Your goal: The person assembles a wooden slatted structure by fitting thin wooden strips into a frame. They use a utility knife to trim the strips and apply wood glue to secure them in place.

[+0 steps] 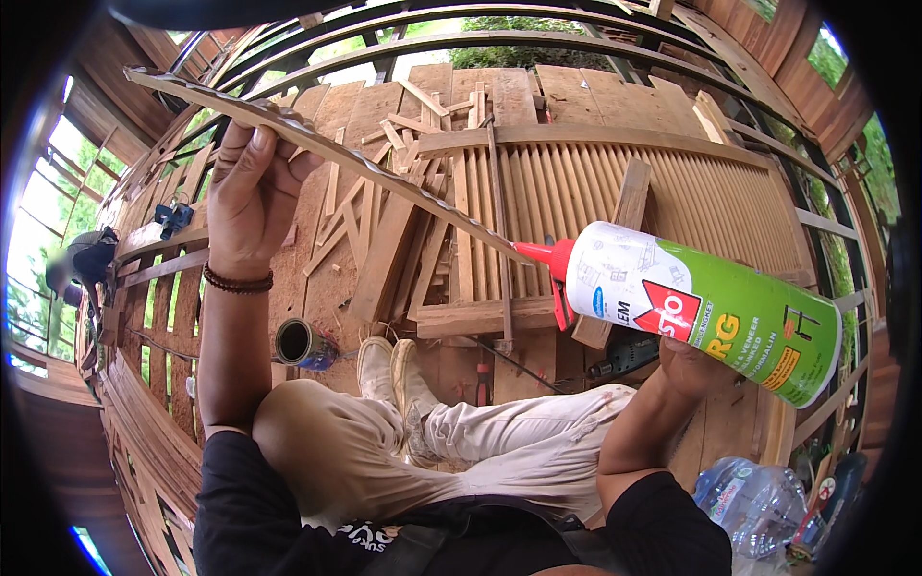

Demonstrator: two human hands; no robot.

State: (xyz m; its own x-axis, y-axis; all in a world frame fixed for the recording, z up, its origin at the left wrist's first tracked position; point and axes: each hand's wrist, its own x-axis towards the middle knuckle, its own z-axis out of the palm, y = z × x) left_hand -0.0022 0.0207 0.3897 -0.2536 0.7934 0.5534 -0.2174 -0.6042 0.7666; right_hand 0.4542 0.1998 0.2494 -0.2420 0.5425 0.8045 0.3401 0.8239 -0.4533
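My left hand [257, 182] is closed around a long thin wooden strip [360, 165], holding it up at a slant. A wavy line of whitish glue runs along the strip's upper side. In my right hand [693, 367] is a large green and white glue bottle [711, 307], tipped sideways. Its red nozzle [540, 252] points left and meets the strip's lower right end. Beyond the strip lies a slatted wooden panel [615, 192], with a metal bar clamp [499, 221] across its left part.
Loose wood offcuts [370, 197] lie left of the panel. An open can [303, 344] stands by my shoes [394, 384]. A power drill [624, 360] and red-handled tool [483, 382] lie ahead. Plastic bottles [754, 499] are at lower right. Another person [88, 264] bends over at far left.
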